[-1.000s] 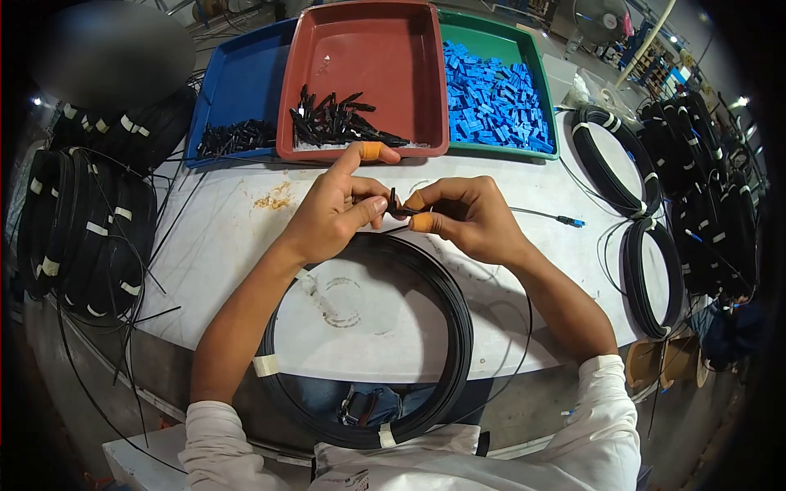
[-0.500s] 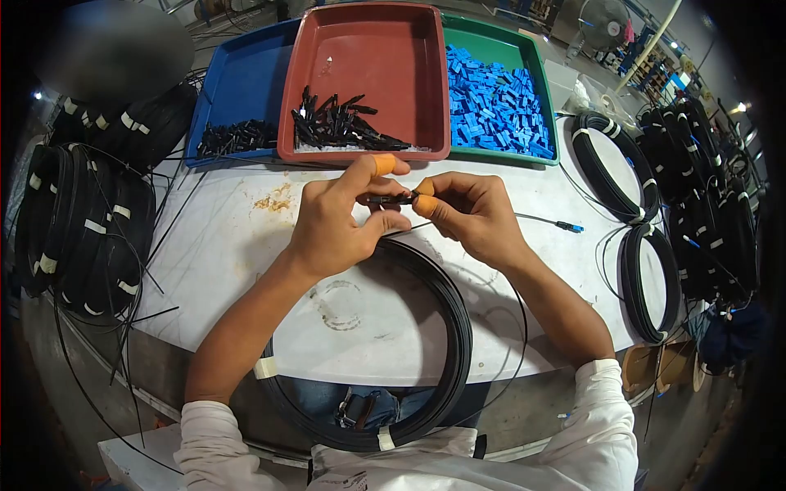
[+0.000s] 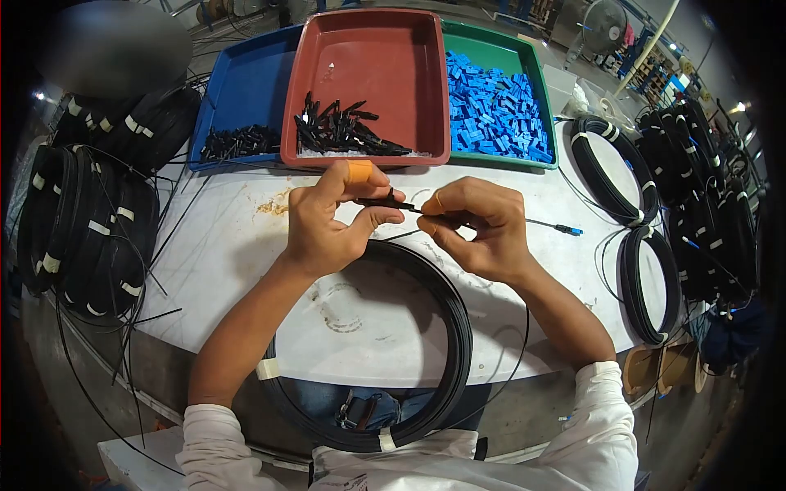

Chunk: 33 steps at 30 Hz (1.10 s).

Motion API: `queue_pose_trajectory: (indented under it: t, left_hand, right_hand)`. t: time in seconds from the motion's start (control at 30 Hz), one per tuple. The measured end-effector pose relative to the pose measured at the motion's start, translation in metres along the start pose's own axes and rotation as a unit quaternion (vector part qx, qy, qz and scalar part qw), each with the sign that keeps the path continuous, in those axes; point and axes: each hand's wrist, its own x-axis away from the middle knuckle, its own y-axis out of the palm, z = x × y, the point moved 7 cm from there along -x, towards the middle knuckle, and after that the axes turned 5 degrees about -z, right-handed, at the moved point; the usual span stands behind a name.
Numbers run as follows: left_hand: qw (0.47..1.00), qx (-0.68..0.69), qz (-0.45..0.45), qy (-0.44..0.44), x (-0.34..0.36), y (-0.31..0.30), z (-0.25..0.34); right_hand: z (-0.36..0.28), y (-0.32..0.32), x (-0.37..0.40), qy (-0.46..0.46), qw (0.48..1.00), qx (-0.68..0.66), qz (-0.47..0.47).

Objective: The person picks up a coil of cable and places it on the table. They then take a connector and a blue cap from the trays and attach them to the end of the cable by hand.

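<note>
My left hand pinches a small black cable connector between thumb and fingers, above the white table. Facing it, my right hand is closed on a thin black cable that runs to the connector. How far the cable goes into the connector is too small to tell. Orange covers wrap some fingertips of both hands. Below them a black cable coil, bound with pale tape, overhangs the table's front edge. A cable end with a blue-tipped connector lies right of my right hand.
Behind the hands stand a blue tray with small black parts, a red tray with longer black parts, and a green tray full of blue pieces. Cable coils hang at left; taped coils lie on the white table at right.
My right hand has drawn slightly away from the left and now grips the cable behind the connector. More of the connector and a short length of cable show between the hands.
</note>
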Motion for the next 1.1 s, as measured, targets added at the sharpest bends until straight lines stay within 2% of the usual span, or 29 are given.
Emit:
queue_pose_trajectory:
  t: [0.1,0.2,0.23,0.3,0.43,0.5,0.63,0.7,0.9,1.1]
  left_hand:
    - [0.999,-0.036,-0.015,0.028,0.0020,-0.0008,0.0000]
    - [0.999,-0.003,-0.019,0.046,0.0015,-0.0015,0.0029]
    - [0.999,-0.003,-0.018,0.046,0.0017,-0.0017,0.0021]
    - [0.999,-0.004,-0.023,0.043,0.0028,-0.0015,0.0002]
    - [0.999,0.005,-0.018,0.040,0.0019,-0.0009,0.0028]
    - [0.999,0.012,-0.022,0.036,0.0016,0.0001,0.0024]
    - [0.999,0.005,-0.023,0.044,0.0013,0.0011,0.0037]
    - [0.999,0.008,-0.026,0.027,0.0012,0.0012,0.0020]
    - [0.999,-0.011,-0.034,0.023,0.0006,0.0038,0.0057]
    - [1.000,-0.002,-0.027,0.015,0.0017,0.0052,0.0041]
  right_hand:
    - [-0.0008,0.0006,0.0022,0.047,0.999,-0.019,-0.004]
    - [0.0005,0.0013,0.0032,0.072,0.996,-0.044,-0.007]
    - [-0.0016,0.0010,0.0031,0.072,0.996,-0.044,-0.008]
    - [0.0038,0.0028,0.0047,0.144,0.984,-0.101,-0.014]
    - [0.0022,0.0025,0.0038,0.147,0.985,-0.094,-0.016]
    - [0.0044,0.0028,0.0054,0.186,0.976,-0.113,-0.015]
    - [0.0057,0.0035,0.0054,0.184,0.975,-0.121,-0.012]
    - [0.0031,0.0030,0.0040,0.142,0.986,-0.092,-0.007]
    - [-0.0011,0.0036,0.0043,0.122,0.992,-0.044,-0.009]
    - [0.0003,0.0070,0.0069,0.117,0.990,-0.081,0.013]
